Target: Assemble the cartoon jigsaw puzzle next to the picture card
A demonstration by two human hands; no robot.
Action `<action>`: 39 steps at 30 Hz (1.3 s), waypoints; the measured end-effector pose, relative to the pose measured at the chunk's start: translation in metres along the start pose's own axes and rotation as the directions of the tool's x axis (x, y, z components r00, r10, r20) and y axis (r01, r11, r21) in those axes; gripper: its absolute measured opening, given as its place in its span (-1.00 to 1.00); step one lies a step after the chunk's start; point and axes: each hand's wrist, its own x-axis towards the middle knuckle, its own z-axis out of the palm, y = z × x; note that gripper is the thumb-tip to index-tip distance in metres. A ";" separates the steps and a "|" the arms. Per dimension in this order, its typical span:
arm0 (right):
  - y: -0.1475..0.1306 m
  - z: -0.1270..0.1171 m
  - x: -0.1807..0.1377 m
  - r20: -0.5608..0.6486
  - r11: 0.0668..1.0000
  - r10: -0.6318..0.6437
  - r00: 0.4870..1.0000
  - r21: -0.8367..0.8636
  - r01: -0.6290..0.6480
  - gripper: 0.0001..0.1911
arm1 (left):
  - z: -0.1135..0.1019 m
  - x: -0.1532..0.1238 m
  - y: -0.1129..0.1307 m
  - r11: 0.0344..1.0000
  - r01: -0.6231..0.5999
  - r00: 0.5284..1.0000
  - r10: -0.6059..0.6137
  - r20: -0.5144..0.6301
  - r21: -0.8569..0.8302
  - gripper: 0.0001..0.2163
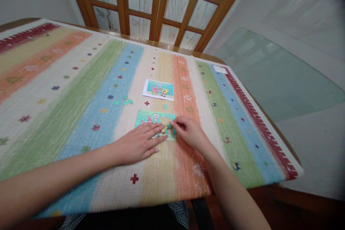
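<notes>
A partly assembled jigsaw puzzle (155, 118) with cartoon figures on a turquoise ground lies flat on the tablecloth. Bare gaps show in its right half. My left hand (138, 142) rests across its lower left part, palm down with fingers stretched out, hiding some of the picture. At the puzzle's right edge, the thumb and forefinger of my right hand (190, 133) pinch a small puzzle piece, mostly covered by the fingertips. Just above the puzzle is one loose turquoise piece (165, 107). Beyond it lies a printed picture card (159, 90) showing the same cartoon scene.
Several loose puzzle pieces (126, 101) lie in a cluster left of the card. A striped tablecloth (72, 115) covers the table. A small white paper (220, 69) sits near the far right corner. Wooden doors with glass panes (159, 5) stand behind the table.
</notes>
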 end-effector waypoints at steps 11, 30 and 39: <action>0.011 0.000 0.023 -0.066 0.977 0.070 0.995 0.207 -0.055 -0.77 | 0.000 0.000 0.001 0.999 0.008 1.000 -0.008 -0.009 -0.033 -0.55; 0.025 -0.008 0.057 0.183 0.986 -0.115 0.976 0.138 0.090 -0.73 | -0.002 -0.001 0.000 0.999 0.004 0.999 -0.006 -0.038 -0.054 -0.56; 0.027 -0.001 0.050 0.103 0.986 -0.126 0.987 0.127 0.112 -0.81 | -0.002 0.001 0.000 0.998 0.006 1.000 -0.007 -0.019 -0.057 -0.55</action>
